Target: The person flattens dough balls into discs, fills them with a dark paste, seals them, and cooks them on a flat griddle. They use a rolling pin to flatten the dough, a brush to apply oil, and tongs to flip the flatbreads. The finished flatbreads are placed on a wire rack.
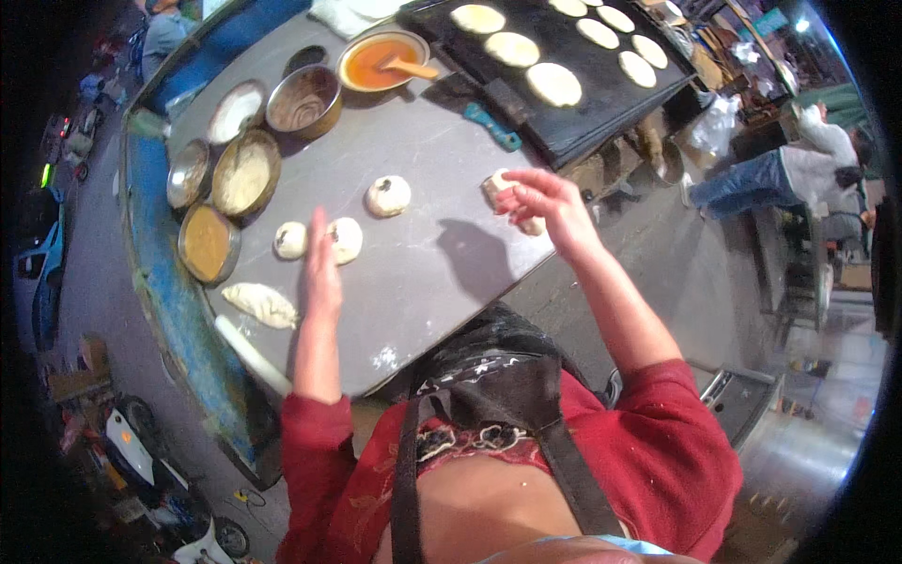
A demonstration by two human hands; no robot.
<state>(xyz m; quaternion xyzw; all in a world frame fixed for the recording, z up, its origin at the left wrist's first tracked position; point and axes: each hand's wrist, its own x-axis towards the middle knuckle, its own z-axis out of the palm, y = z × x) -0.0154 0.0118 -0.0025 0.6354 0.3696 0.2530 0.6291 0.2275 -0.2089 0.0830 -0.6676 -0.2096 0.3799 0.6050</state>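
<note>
My left hand (324, 271) is held edge-on, fingers together, over the grey worktop (416, 296), beside two round filled dough balls, the smaller one (290, 240) to its left and the larger one (347, 240) to its right. Another dough ball (388, 196) with a dark spot on top sits between my hands. My right hand (539, 201), fingers bent and apart, is over pieces of dough (532, 225) near the right edge; whether it touches them is unclear. A long dough piece (261, 304) and a white rolling pin (250, 352) lie at the left.
A black griddle (564, 134) holds several flat dough rounds (554, 84). A teal-handled tool (492, 127) lies beside it. Along the far side stand a bowl of orange liquid (377, 60) with a brush or spatula, a metal pot (303, 106) and several bowls (209, 243). People stand farther off.
</note>
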